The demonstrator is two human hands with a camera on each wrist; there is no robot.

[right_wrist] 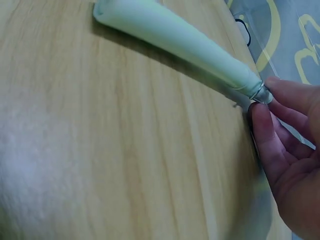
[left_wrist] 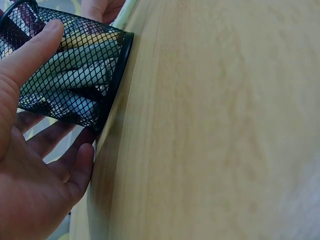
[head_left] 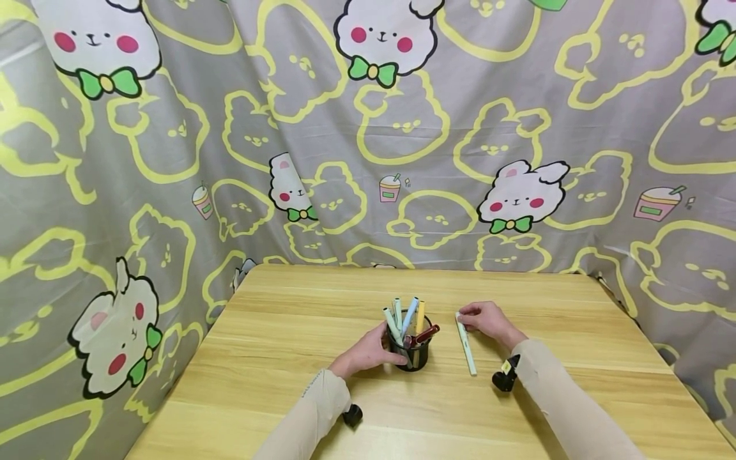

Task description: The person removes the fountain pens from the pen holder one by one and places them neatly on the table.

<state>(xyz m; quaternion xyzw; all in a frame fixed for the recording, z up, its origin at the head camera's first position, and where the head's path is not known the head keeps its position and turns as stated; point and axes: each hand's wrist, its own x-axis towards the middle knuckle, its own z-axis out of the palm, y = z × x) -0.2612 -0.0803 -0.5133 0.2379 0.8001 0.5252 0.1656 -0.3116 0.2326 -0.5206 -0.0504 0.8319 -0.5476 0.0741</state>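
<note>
Grey curtains (head_left: 339, 144) (cartoon-printed) hang behind a wooden table (head_left: 247, 338).

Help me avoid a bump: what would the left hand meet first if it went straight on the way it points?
The left hand holds the black mesh cup; past it, the pale green pen, pinched by the right hand, seems first in line, though exact depth is unclear.

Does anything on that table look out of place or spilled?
Only mildly: a pale green pen, pinched by the right hand, is outside the cup that holds the other pens. The cup stands upright, and I see no spill.
</note>
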